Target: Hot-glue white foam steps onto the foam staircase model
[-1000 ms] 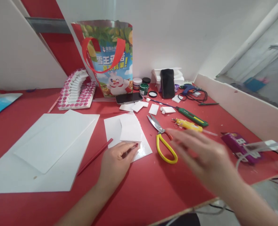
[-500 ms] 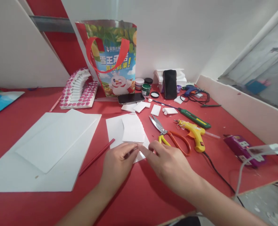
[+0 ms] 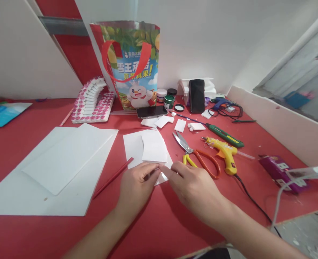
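Observation:
A small, curved white piece (image 3: 155, 145) stands on a white sheet (image 3: 133, 144) on the red table. At its near edge, my left hand (image 3: 139, 185) is closed, with thumb and forefinger pinched together. My right hand (image 3: 195, 185) meets it there from the right, fingers bent and forefinger tip against the left fingertips. Whatever lies between the fingertips is too small and covered to make out. Left of my left hand lies a thin red stick (image 3: 114, 178). Scissors (image 3: 185, 145) with orange handles and a yellow-handled tool (image 3: 189, 160) lie just beyond my right hand.
Large white boards (image 3: 53, 169) cover the left side. To the right are a yellow glue gun (image 3: 225, 153) with its cord, a green-handled tool (image 3: 225, 135) and a purple box (image 3: 280, 172). A shopping bag (image 3: 132, 68), paint jars (image 3: 169, 102) and a phone (image 3: 197, 96) stand behind.
The whole view has shifted slightly, so things appear a little further right. Both hands keep the same pinched pose at the white piece's near edge.

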A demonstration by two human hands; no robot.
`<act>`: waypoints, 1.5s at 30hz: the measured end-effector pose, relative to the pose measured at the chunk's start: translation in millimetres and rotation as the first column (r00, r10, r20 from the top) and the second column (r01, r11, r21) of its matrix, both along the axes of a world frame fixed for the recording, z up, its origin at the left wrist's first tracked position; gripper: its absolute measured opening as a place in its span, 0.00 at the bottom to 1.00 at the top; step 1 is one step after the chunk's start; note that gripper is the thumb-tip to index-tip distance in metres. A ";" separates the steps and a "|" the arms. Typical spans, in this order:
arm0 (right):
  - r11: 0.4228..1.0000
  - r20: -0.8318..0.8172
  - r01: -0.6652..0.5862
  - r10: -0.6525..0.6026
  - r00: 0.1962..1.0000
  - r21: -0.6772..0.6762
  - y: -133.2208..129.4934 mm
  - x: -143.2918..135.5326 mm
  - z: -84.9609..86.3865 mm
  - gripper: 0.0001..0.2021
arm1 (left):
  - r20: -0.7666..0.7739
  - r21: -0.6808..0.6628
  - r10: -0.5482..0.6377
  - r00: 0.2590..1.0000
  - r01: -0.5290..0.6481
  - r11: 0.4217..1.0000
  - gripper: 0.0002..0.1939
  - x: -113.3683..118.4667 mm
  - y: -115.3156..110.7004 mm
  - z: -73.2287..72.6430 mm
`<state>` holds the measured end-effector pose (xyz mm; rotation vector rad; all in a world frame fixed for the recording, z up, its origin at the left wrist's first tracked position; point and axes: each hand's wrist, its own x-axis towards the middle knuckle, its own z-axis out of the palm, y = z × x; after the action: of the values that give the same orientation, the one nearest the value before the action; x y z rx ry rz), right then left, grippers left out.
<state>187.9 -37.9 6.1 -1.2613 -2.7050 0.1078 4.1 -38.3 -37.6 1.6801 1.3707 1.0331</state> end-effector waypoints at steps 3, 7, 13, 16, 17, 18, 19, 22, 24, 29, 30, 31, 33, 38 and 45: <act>1.000 -0.010 -0.011 0.012 1.000 0.002 0.6 0.4 -0.1 0.13 | 0.001 -0.002 -0.001 1.000 0.001 1.000 0.11 0.6 0.5 1.1; 1.000 -0.021 -0.023 0.023 1.000 0.002 0.2 0.7 -0.8 0.14 | 0.007 -0.015 0.005 1.000 -0.005 1.000 0.11 0.4 -0.2 2.3; 1.000 -0.024 -0.019 0.019 1.000 0.001 -0.3 0.2 -1.2 0.14 | 0.016 -0.020 0.001 1.000 -0.001 1.000 0.11 -0.8 -0.9 1.6; 1.000 -0.029 -0.025 0.025 0.999 0.015 0.5 -0.8 -1.4 0.15 | 0.014 -0.018 -0.003 1.000 0.003 1.000 0.11 -0.1 -0.4 2.3; 0.999 -0.034 -0.028 0.029 0.999 0.022 0.8 -0.9 -1.5 0.15 | 0.015 -0.023 0.001 1.000 0.000 1.000 0.11 0.3 -0.3 2.9; 0.999 -0.041 -0.031 0.032 0.999 0.032 1.0 -0.9 -1.5 0.15 | 0.018 -0.030 0.005 1.000 -0.004 1.000 0.11 0.7 -0.3 3.4; 0.999 -0.047 -0.035 0.037 0.998 0.040 1.1 -0.9 -1.6 0.15 | 0.022 -0.037 0.010 1.000 -0.009 0.999 0.11 1.1 -0.3 4.0; 0.998 -0.058 -0.042 0.046 0.997 0.055 1.1 -0.7 -1.6 0.14 | 0.030 -0.049 0.016 0.999 -0.015 0.999 0.11 1.9 -0.3 5.0; 0.997 -0.059 -0.047 0.051 0.997 0.056 1.0 -0.9 -1.7 0.14 | 0.023 -0.046 0.013 1.000 -0.012 0.999 0.11 2.1 -0.1 4.9; 0.997 -0.054 -0.053 0.056 0.997 0.056 1.6 -1.4 -1.5 0.14 | 0.012 -0.036 0.014 1.000 -0.013 0.999 0.11 1.3 0.0 4.6; 0.997 -0.051 -0.055 0.058 0.997 0.053 1.7 -1.3 -1.2 0.14 | 0.014 -0.040 0.012 1.000 -0.012 0.999 0.11 1.2 -0.2 4.9; 0.997 -0.047 -0.056 0.059 0.997 0.051 1.8 -1.3 -0.9 0.14 | 0.014 -0.044 0.012 1.000 -0.011 0.999 0.11 1.0 -0.4 5.2; 0.997 -0.044 -0.060 0.062 0.997 0.055 1.9 -1.0 -0.3 0.13 | 0.012 -0.047 0.013 1.000 -0.012 0.999 0.11 0.8 -0.7 5.8; 0.997 -0.024 -0.058 0.059 0.998 0.049 2.3 -1.3 0.9 0.13 | -0.001 -0.037 0.014 1.000 -0.014 0.999 0.11 0.8 -0.6 5.7; 0.997 -0.022 -0.064 0.065 0.998 0.050 0.2 -0.7 1.7 0.15 | 0.008 -0.041 0.013 1.000 -0.012 0.999 0.11 0.9 0.1 5.8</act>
<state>187.2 -37.7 7.8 -1.1524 -2.7115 0.0623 5.1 -38.2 -31.7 1.6379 1.3893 1.0118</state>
